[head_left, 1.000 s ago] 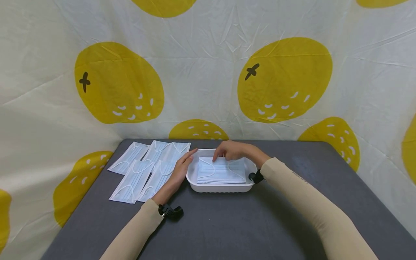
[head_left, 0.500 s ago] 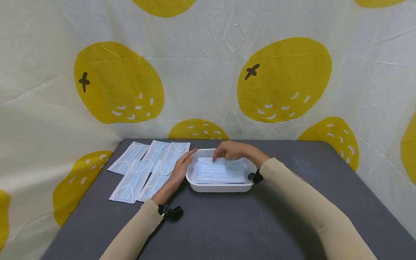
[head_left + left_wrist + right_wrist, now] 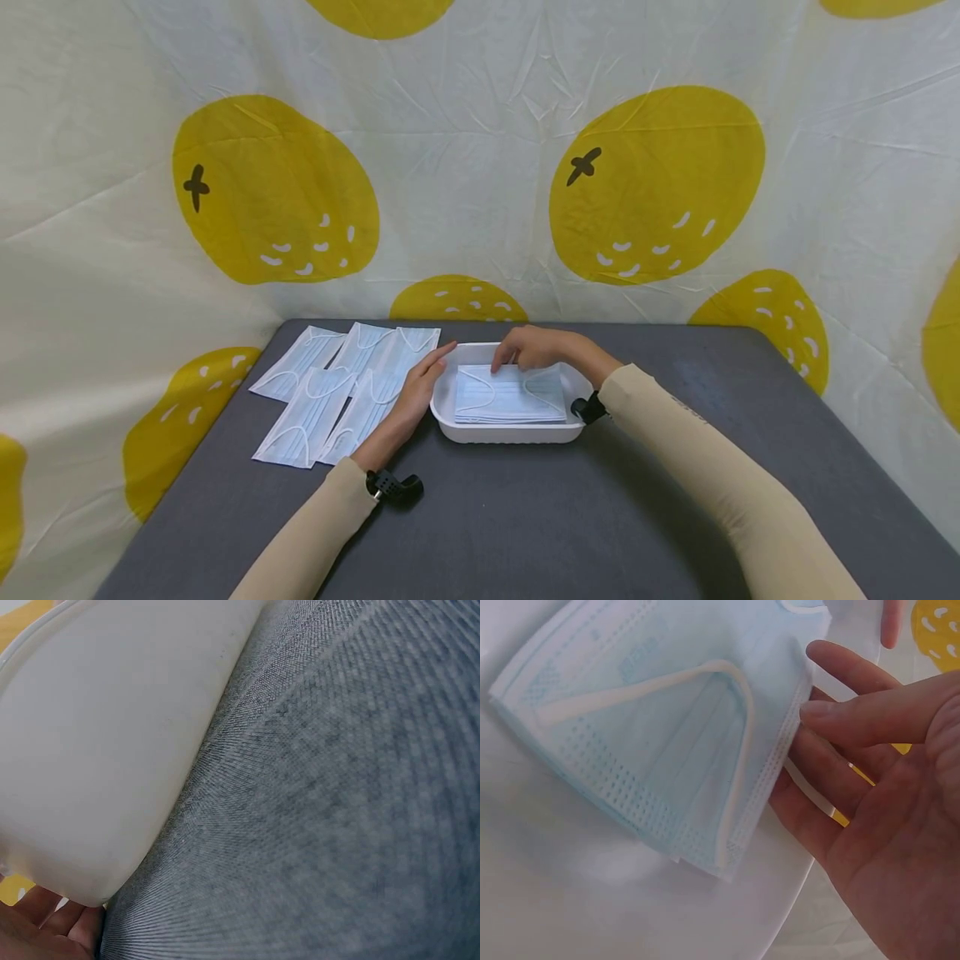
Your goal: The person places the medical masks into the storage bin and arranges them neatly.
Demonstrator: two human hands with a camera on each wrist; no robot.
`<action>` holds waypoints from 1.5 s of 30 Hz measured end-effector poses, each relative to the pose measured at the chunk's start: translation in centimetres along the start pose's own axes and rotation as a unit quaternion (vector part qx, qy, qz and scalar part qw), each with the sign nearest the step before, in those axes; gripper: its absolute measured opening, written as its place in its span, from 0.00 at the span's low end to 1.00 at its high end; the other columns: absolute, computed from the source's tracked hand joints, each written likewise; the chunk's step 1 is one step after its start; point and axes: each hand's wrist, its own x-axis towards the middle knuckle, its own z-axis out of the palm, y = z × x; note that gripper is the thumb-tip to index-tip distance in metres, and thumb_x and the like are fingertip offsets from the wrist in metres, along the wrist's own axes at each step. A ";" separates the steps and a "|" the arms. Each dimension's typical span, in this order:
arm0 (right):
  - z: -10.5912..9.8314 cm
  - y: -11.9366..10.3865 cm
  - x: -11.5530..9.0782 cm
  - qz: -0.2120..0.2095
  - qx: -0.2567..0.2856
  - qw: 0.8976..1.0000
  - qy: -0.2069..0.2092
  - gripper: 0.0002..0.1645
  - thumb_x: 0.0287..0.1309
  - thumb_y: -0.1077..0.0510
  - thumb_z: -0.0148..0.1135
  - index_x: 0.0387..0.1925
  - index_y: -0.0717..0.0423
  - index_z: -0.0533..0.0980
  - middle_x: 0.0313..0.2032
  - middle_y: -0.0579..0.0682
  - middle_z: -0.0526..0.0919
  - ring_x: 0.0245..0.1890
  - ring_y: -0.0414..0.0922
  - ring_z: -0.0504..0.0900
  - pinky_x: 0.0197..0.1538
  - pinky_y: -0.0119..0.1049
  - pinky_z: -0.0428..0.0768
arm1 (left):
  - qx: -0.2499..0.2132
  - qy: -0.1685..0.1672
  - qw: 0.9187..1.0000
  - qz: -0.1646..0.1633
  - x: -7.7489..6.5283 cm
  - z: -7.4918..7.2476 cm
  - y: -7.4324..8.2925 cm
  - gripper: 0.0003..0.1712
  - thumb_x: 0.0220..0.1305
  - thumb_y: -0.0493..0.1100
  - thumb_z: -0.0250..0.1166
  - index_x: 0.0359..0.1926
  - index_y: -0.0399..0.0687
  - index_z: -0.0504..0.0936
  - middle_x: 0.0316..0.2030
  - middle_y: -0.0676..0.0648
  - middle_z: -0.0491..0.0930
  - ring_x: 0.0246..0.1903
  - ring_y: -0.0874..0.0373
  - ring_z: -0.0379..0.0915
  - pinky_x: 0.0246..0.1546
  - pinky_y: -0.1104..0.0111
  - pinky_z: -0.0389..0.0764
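A stack of pale blue pleated face masks (image 3: 510, 396) with white ear loops lies in a white oval-cornered tray (image 3: 512, 434). My right hand (image 3: 534, 346) reaches in over the far rim and holds the stack's far edge. In the right wrist view, its thumb (image 3: 821, 712) lies at the edge of the face masks (image 3: 660, 750), the lower fingers partly hidden behind them. My left hand (image 3: 414, 393) lies along the tray's left side with straight fingers touching it. In the left wrist view, fingertips (image 3: 64, 919) show at the bottom corner of the tray (image 3: 112, 750).
Several single face masks (image 3: 303, 421) are spread flat and overlapping on the dark grey table (image 3: 525, 517), left of the tray. Behind the table's back edge hangs a white curtain (image 3: 465, 167) printed with large yellow fruit.
The near-side stack in the tray has shifted very slightly toward me, its far edge a little lower in view. Both hands stay almost where they were.
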 end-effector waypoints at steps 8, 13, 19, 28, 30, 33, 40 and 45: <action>0.2 0.1 -0.2 -0.007 0.017 1.000 -0.002 0.34 0.55 0.77 0.49 0.59 0.55 0.83 0.61 0.54 0.84 0.62 0.52 0.81 0.68 0.50 0.78 | 0.001 0.003 1.000 0.000 0.0 -0.1 -0.1 0.25 0.83 0.45 0.47 0.75 0.50 0.71 0.76 0.46 0.67 0.80 0.49 0.54 0.82 0.49 0.50; 0.3 -0.1 -0.4 -0.019 0.029 0.999 -0.005 0.29 0.60 0.73 0.52 0.62 0.60 0.80 0.61 0.58 0.84 0.62 0.55 0.81 0.68 0.50 0.78 | 0.001 0.004 1.000 -0.004 0.1 0.0 -0.1 0.25 0.83 0.44 0.47 0.75 0.49 0.71 0.76 0.45 0.67 0.80 0.49 0.54 0.82 0.50 0.50; -0.1 0.0 -1.3 -0.038 0.067 0.997 0.001 0.25 0.64 0.70 0.56 0.63 0.66 0.77 0.61 0.63 0.83 0.62 0.58 0.82 0.67 0.49 0.79 | 0.002 -0.003 1.000 -0.017 0.1 0.1 0.2 0.26 0.83 0.41 0.45 0.76 0.42 0.68 0.77 0.41 0.64 0.80 0.45 0.52 0.82 0.49 0.49; -0.2 0.9 -4.0 -0.080 0.179 0.978 0.074 0.23 0.69 0.70 0.53 0.63 0.71 0.74 0.58 0.73 0.80 0.59 0.67 0.81 0.63 0.54 0.82 | 0.001 -0.004 1.000 -0.006 0.0 0.0 0.1 0.26 0.83 0.44 0.47 0.76 0.49 0.69 0.77 0.44 0.65 0.80 0.48 0.52 0.82 0.50 0.48; 0.0 1.0 -5.0 -0.081 0.201 0.971 0.106 0.22 0.71 0.69 0.52 0.64 0.69 0.74 0.59 0.73 0.80 0.59 0.67 0.80 0.62 0.54 0.83 | 0.001 -0.003 1.000 -0.005 -0.1 0.0 0.1 0.25 0.83 0.45 0.47 0.75 0.50 0.70 0.77 0.45 0.66 0.80 0.49 0.53 0.82 0.50 0.49; 0.3 1.4 -6.6 -0.074 0.233 0.956 0.162 0.21 0.73 0.66 0.54 0.64 0.67 0.75 0.60 0.71 0.80 0.58 0.66 0.81 0.59 0.53 0.84 | 0.003 -0.003 1.000 -0.004 -0.1 0.1 0.1 0.25 0.83 0.45 0.47 0.75 0.52 0.70 0.77 0.46 0.66 0.80 0.49 0.54 0.82 0.50 0.49; 1.4 3.5 -9.2 -0.067 0.257 0.924 0.277 0.22 0.72 0.66 0.56 0.65 0.67 0.75 0.58 0.73 0.80 0.50 0.45 0.88 0.52 0.44 0.87 | 0.009 0.001 1.000 -0.011 -0.2 0.1 0.2 0.25 0.83 0.45 0.46 0.75 0.54 0.71 0.76 0.48 0.67 0.80 0.50 0.54 0.82 0.50 0.50; 2.3 4.6 -9.9 -0.049 0.276 0.904 0.323 0.22 0.72 0.66 0.58 0.64 0.67 0.76 0.57 0.72 0.81 0.47 0.41 0.89 0.49 0.43 0.88 | 0.011 -0.001 1.000 -0.009 -0.2 0.0 0.0 0.25 0.83 0.45 0.46 0.75 0.53 0.70 0.77 0.47 0.66 0.80 0.50 0.53 0.82 0.49 0.49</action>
